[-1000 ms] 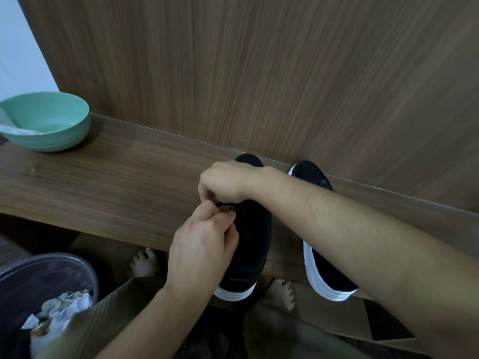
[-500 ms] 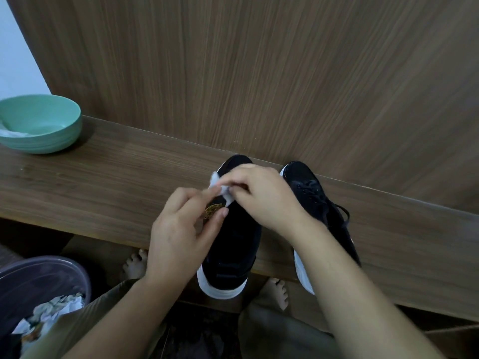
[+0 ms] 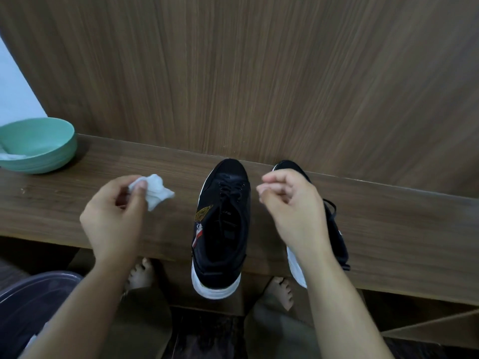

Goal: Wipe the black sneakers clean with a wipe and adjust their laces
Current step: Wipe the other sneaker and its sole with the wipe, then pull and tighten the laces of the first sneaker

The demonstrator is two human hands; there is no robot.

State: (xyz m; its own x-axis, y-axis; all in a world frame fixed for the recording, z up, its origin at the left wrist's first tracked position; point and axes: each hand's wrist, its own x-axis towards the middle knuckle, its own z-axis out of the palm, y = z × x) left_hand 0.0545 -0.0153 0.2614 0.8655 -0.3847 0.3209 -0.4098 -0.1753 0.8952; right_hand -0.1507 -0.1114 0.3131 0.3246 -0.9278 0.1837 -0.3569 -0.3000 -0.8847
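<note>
Two black sneakers with white soles stand side by side on the wooden shelf (image 3: 77, 211), toes to the back panel, heels over the front edge. The left sneaker (image 3: 223, 229) is fully in view with its laces showing. My right hand (image 3: 293, 211) hovers over the right sneaker (image 3: 337, 229) and hides much of it; its fingers are curled and hold nothing. My left hand (image 3: 116, 216) is to the left of the shoes and pinches a crumpled white wipe (image 3: 155, 190) above the shelf.
A green bowl (image 3: 51, 151) with white wipes inside sits at the shelf's far left. A dark bin (image 3: 23, 307) with crumpled paper stands on the floor at lower left. My bare feet (image 3: 141, 273) show under the shelf. A wooden panel rises behind the shoes.
Both hands have left the left sneaker. My left hand moved left carrying the wipe, and my right hand shifted right over the other sneaker.
</note>
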